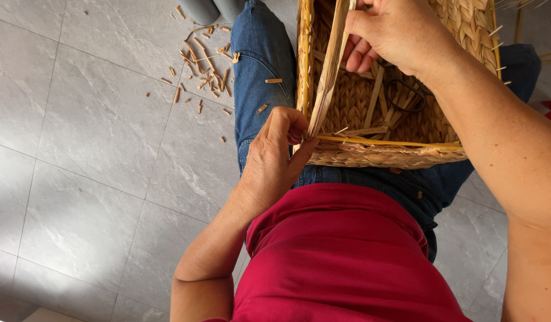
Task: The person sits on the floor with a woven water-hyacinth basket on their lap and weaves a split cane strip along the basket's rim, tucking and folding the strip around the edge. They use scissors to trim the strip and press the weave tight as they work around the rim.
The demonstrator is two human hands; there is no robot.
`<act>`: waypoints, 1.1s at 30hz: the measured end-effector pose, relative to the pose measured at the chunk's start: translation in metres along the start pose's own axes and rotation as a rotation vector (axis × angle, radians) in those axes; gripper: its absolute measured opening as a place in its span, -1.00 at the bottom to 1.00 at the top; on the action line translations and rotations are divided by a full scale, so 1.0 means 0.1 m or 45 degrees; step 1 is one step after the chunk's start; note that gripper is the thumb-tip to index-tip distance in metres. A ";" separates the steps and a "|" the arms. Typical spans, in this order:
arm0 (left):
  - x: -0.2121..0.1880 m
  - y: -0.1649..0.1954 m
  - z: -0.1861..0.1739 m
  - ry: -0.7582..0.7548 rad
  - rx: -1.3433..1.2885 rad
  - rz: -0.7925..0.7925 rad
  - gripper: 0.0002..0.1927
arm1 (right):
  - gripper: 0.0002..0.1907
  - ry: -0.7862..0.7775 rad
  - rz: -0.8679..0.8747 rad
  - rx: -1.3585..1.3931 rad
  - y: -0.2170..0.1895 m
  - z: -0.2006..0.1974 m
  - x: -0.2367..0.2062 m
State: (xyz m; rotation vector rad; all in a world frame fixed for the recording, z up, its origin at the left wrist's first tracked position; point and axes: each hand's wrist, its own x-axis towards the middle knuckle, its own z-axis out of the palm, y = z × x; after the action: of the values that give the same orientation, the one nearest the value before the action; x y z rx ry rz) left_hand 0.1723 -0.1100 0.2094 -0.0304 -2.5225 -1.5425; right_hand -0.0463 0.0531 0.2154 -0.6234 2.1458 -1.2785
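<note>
Square tan woven-straw basket (406, 152) sits on the person's lap, on blue jeans (260, 71), open side up. Left hand (275, 158) at near-left corner, thumb + fingers pinched on lower end of a long pale flat straw strand (330, 65); right hand (392, 33) at far side, fingers curled around the strand's upper part. Cut straw bits (201, 65) scattered on grey tile floor (79, 149), far left of the knee.

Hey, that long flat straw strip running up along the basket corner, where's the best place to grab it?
Pinch the straw strip across its flat faces, probably from the outer side of the basket, since the inner side is crowded by weave. The left hand pinches its lower end at the corner; the right hand grips it higher up.
</note>
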 end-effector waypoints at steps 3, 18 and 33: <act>0.00 -0.01 0.01 0.004 0.008 0.007 -0.67 | -0.79 -0.009 -0.005 0.020 -0.04 -0.01 0.00; -0.01 -0.03 0.00 0.009 -0.023 -0.013 -0.67 | -0.78 -0.065 0.040 0.025 -0.06 0.02 0.05; 0.02 0.06 -0.24 -0.114 -0.060 0.095 -0.70 | -0.73 -0.234 0.140 -0.370 -0.28 0.10 -0.13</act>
State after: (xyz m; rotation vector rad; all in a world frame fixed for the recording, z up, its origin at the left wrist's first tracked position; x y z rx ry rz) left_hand 0.1747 -0.1283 0.2255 -0.2018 -2.5204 -1.6055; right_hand -0.0276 0.0426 0.2396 -0.6995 2.1941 -0.8249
